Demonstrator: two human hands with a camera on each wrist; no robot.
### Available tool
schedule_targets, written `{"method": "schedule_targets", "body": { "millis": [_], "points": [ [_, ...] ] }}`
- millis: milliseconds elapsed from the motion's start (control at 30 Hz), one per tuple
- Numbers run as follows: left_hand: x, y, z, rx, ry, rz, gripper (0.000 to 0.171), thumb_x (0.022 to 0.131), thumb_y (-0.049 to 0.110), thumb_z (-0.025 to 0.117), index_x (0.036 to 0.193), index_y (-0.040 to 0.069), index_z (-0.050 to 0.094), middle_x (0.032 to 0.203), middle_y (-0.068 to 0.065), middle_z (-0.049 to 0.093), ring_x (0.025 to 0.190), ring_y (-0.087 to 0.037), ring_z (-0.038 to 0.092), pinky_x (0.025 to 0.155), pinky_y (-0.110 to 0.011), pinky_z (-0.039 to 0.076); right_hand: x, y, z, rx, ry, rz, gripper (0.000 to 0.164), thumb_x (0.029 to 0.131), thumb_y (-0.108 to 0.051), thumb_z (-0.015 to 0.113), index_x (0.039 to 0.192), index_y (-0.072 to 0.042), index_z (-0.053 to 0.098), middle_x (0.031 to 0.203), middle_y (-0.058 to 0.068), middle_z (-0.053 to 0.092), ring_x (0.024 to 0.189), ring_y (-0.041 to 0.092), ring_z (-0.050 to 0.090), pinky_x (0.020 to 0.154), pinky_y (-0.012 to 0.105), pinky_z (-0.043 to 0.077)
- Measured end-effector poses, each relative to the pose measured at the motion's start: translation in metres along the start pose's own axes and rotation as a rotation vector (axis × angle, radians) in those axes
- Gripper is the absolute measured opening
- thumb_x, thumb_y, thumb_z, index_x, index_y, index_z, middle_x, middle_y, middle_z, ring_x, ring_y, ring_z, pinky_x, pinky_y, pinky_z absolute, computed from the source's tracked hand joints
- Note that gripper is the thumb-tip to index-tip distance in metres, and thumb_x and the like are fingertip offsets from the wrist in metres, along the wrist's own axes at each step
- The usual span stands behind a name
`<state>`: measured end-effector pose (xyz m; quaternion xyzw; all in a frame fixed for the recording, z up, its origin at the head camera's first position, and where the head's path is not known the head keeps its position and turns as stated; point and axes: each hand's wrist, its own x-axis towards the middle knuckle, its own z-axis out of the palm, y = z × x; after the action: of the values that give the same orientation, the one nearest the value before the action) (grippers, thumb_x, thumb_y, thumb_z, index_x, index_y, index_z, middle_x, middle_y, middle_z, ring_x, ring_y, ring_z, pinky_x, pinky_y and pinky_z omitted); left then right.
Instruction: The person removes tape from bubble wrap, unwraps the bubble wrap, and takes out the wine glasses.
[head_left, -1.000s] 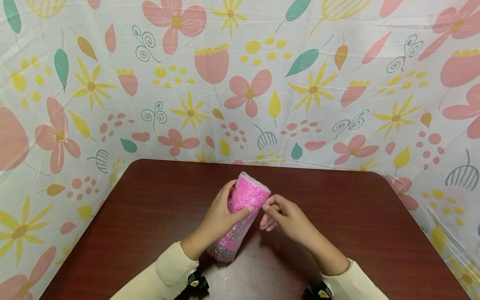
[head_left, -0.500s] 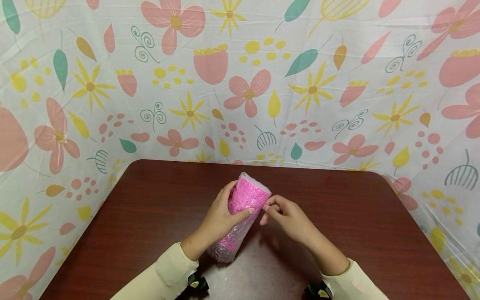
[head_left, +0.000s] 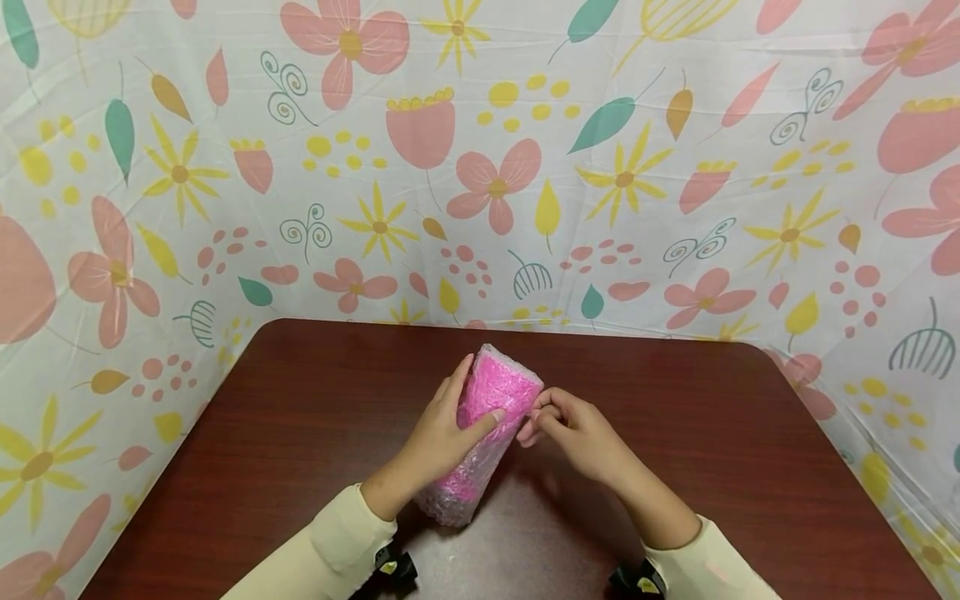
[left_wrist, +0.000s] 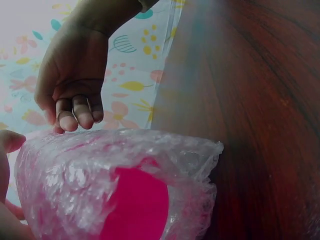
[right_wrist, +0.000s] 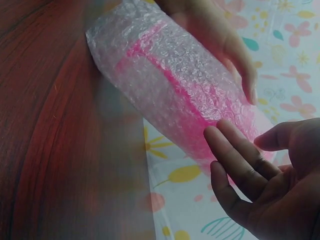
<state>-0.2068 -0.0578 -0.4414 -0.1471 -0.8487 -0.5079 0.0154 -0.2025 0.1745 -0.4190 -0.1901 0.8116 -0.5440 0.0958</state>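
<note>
A pink cylinder in clear bubble wrap (head_left: 491, 412) stands tilted on the table, its upper end leaning right and away. My left hand (head_left: 442, 425) grips it from the left, thumb across the front and fingers along the far side. At its upper right edge, my right hand (head_left: 577, 433) pinches the bubble wrap (right_wrist: 175, 65) between thumb and index finger; the exact pinch is partly hidden. Its other fingers extend loosely beside the wrap in the right wrist view. Bare pink surface (left_wrist: 140, 205) shows at one end of the wrapped cylinder in the left wrist view.
The dark reddish-brown table (head_left: 300, 400) has rounded far corners. A white floral cloth (head_left: 480, 275) hangs right behind it and along both sides. Black wrist straps (head_left: 397, 567) sit at the cream sleeves (head_left: 330, 533).
My left fingers have straightened and lifted slightly along the far side, and the left thumb has shifted a little. The right fingertips have moved slightly at the wrap's edge. The cylinder stays nearly still.
</note>
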Motion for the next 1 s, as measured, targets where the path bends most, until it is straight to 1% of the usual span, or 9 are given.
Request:
{"method": "schedule_targets", "body": {
  "millis": [100, 167, 333, 433, 567, 667, 800, 867, 1000],
  "points": [
    [0.0012, -0.0009, -0.0007, -0.005, -0.006, -0.013, 0.096, 0.09, 0.051, 0.072, 0.163, 0.029, 0.014, 0.163, -0.006, 0.034, 0.14, -0.028, 0.047, 0.111, -0.054, 0.043, 0.0002, 0.0005, -0.0007, 0.017, -0.003, 0.0, 0.021, 0.107, -0.012, 0.047, 0.113, 0.006, 0.056, 0.093, 0.016, 0.075, 0.088, 0.03, 0.075, 0.086, 0.033, 0.06],
    [0.0019, -0.0017, -0.001, -0.022, -0.017, -0.024, 0.098, 0.089, 0.051, 0.073, 0.163, 0.027, 0.013, 0.163, -0.005, 0.034, 0.14, -0.027, 0.048, 0.11, -0.052, 0.045, 0.0003, 0.0013, -0.0011, 0.028, -0.011, -0.005, 0.022, 0.107, -0.011, 0.047, 0.114, 0.008, 0.055, 0.094, 0.018, 0.075, 0.087, 0.029, 0.075, 0.085, 0.035, 0.06],
    [0.0022, -0.0011, -0.0018, -0.027, -0.033, -0.079, 0.105, 0.085, 0.054, 0.075, 0.163, 0.026, 0.01, 0.157, -0.012, 0.044, 0.133, -0.03, 0.054, 0.103, -0.053, 0.05, 0.0001, 0.0021, -0.0012, 0.039, -0.027, -0.015, 0.024, 0.107, -0.01, 0.046, 0.116, 0.011, 0.053, 0.098, 0.022, 0.074, 0.088, 0.028, 0.075, 0.086, 0.043, 0.06],
    [0.0024, -0.0007, -0.0015, -0.013, -0.037, -0.098, 0.107, 0.085, 0.058, 0.074, 0.163, 0.023, 0.01, 0.154, -0.015, 0.048, 0.132, -0.032, 0.056, 0.102, -0.054, 0.05, 0.0, 0.0022, -0.0006, 0.045, -0.023, -0.019, 0.021, 0.107, -0.01, 0.047, 0.115, 0.009, 0.052, 0.1, 0.023, 0.074, 0.092, 0.03, 0.075, 0.087, 0.042, 0.06],
    [0.0029, -0.0019, -0.0008, -0.025, -0.032, -0.084, 0.099, 0.086, 0.059, 0.073, 0.161, 0.021, 0.021, 0.151, -0.011, 0.05, 0.124, -0.029, 0.061, 0.098, -0.05, 0.053, 0.0005, 0.0018, 0.0001, 0.048, -0.016, -0.021, 0.02, 0.107, -0.011, 0.048, 0.115, 0.007, 0.051, 0.101, 0.022, 0.074, 0.094, 0.032, 0.075, 0.088, 0.04, 0.059],
    [0.0024, -0.0021, -0.0007, -0.045, -0.01, -0.08, 0.093, 0.085, 0.057, 0.074, 0.158, 0.022, 0.028, 0.149, -0.009, 0.051, 0.118, -0.026, 0.062, 0.094, -0.048, 0.055, 0.0005, 0.0009, -0.0002, 0.03, -0.008, -0.005, 0.02, 0.106, -0.013, 0.05, 0.115, 0.004, 0.053, 0.09, 0.019, 0.073, 0.084, 0.03, 0.074, 0.083, 0.042, 0.061],
    [0.0019, -0.0016, -0.0009, -0.041, 0.02, -0.072, 0.093, 0.084, 0.056, 0.076, 0.157, 0.023, 0.03, 0.149, -0.006, 0.051, 0.118, -0.025, 0.061, 0.094, -0.048, 0.055, 0.0001, -0.0003, -0.0012, 0.013, -0.005, 0.008, 0.016, 0.106, -0.013, 0.05, 0.115, -0.001, 0.055, 0.078, 0.016, 0.069, 0.071, 0.025, 0.071, 0.074, 0.043, 0.061],
    [0.0022, -0.0017, -0.0006, -0.025, 0.031, -0.062, 0.093, 0.083, 0.056, 0.077, 0.157, 0.023, 0.031, 0.15, -0.006, 0.05, 0.12, -0.025, 0.06, 0.096, -0.048, 0.055, -0.0004, -0.0011, -0.0013, 0.025, -0.008, 0.002, 0.015, 0.106, -0.011, 0.049, 0.114, 0.0, 0.054, 0.078, 0.017, 0.068, 0.071, 0.024, 0.072, 0.074, 0.041, 0.062],
    [0.0024, -0.0021, 0.0001, -0.018, 0.04, -0.05, 0.094, 0.083, 0.055, 0.078, 0.157, 0.021, 0.031, 0.151, -0.006, 0.048, 0.123, -0.025, 0.058, 0.098, -0.049, 0.053, -0.0012, -0.0026, -0.0005, 0.049, -0.01, 0.006, 0.015, 0.106, -0.011, 0.048, 0.111, 0.002, 0.054, 0.08, 0.018, 0.07, 0.075, 0.026, 0.074, 0.078, 0.04, 0.062]
  ]
}}
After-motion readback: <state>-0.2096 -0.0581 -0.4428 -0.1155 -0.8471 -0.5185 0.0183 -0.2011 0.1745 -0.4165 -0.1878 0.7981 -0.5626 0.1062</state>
